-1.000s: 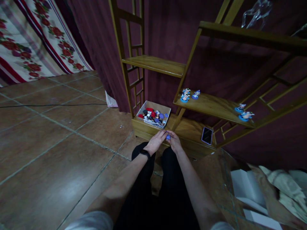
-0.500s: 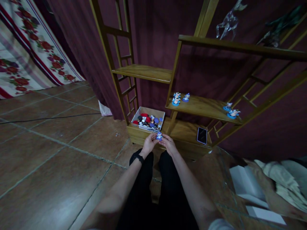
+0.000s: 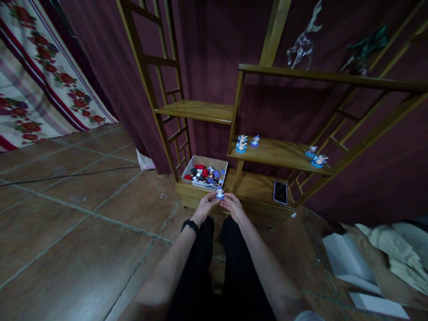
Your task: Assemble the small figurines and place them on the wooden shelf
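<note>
A small purple-and-white figurine (image 3: 220, 193) is held upright between the fingertips of my left hand (image 3: 205, 207) and my right hand (image 3: 233, 206). Both hands are closed on its base, one from each side, in front of the cabinet's lower ledge. Just behind them stands an open cardboard box (image 3: 220, 163) of jumbled red, black, white and purple figurines. On the middle shelf (image 3: 274, 151), a purple figurine (image 3: 255, 141) is beside two blue-based ones (image 3: 241, 146) at the left end. Two more figurines (image 3: 319, 161) stand at the right end.
A phone (image 3: 280, 192) lies on the lower ledge at right. A clear glass animal (image 3: 302, 47) stands on the upper shelf. White box pieces (image 3: 349, 261) and cloth lie on the right. A black cable (image 3: 67, 177) crosses the tiled floor at left.
My view has tilted up slightly, so the shelves appear lower. Both hands still hold the figurine, with its position by the box nearly the same.
</note>
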Action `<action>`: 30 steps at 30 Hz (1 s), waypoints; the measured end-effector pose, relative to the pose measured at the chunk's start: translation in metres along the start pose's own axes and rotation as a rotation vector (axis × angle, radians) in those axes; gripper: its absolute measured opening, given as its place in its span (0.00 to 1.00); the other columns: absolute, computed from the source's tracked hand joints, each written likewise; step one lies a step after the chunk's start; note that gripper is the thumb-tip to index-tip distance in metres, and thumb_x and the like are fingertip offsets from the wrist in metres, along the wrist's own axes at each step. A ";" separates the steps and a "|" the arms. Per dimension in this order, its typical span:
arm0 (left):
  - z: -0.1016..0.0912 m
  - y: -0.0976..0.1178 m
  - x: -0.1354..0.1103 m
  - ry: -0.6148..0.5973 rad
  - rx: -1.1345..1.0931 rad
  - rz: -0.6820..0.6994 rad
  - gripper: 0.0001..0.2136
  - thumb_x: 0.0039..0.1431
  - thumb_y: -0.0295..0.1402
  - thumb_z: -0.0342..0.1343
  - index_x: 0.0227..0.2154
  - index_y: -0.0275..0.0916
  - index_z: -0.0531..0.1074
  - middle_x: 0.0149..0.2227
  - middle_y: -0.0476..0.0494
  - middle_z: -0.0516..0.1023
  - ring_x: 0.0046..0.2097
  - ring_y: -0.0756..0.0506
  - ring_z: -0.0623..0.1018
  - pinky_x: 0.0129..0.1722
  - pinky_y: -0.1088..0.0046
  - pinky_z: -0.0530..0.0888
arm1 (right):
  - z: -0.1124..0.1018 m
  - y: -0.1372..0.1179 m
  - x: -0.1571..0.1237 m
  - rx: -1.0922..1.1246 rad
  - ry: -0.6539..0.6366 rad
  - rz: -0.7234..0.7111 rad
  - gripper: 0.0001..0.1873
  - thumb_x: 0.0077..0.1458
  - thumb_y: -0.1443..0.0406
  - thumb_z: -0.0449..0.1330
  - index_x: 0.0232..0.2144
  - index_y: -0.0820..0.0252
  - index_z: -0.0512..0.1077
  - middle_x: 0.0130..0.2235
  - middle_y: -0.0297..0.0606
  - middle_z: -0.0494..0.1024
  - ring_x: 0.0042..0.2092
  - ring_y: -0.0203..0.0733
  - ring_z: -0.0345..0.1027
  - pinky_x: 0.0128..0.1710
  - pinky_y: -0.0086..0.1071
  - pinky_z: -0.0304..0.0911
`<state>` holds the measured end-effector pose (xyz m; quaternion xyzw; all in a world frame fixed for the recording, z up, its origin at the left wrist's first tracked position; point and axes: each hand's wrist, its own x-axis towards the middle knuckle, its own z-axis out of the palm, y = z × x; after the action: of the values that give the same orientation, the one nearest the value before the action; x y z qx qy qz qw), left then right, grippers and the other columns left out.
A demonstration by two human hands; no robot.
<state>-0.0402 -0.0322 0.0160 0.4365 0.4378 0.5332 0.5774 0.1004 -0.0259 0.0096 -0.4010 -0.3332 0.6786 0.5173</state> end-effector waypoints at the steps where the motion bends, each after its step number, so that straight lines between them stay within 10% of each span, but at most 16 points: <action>1: 0.000 0.000 0.000 0.000 -0.002 -0.002 0.20 0.39 0.32 0.64 0.39 0.34 0.72 0.39 0.40 0.76 0.41 0.46 0.74 0.46 0.65 0.68 | 0.000 0.000 0.000 0.002 -0.002 -0.001 0.17 0.37 0.59 0.66 0.31 0.59 0.69 0.29 0.34 0.75 0.30 0.36 0.70 0.35 0.34 0.67; 30: 0.004 -0.005 0.000 0.074 0.042 0.028 0.17 0.31 0.29 0.67 0.27 0.34 0.69 0.27 0.47 0.76 0.31 0.49 0.75 0.37 0.69 0.70 | 0.004 0.001 0.000 -0.059 0.079 -0.029 0.14 0.34 0.60 0.66 0.23 0.61 0.68 0.24 0.32 0.74 0.26 0.35 0.69 0.32 0.33 0.68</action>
<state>-0.0347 -0.0322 0.0122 0.4347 0.4639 0.5478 0.5438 0.0968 -0.0263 0.0107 -0.4377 -0.3383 0.6446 0.5277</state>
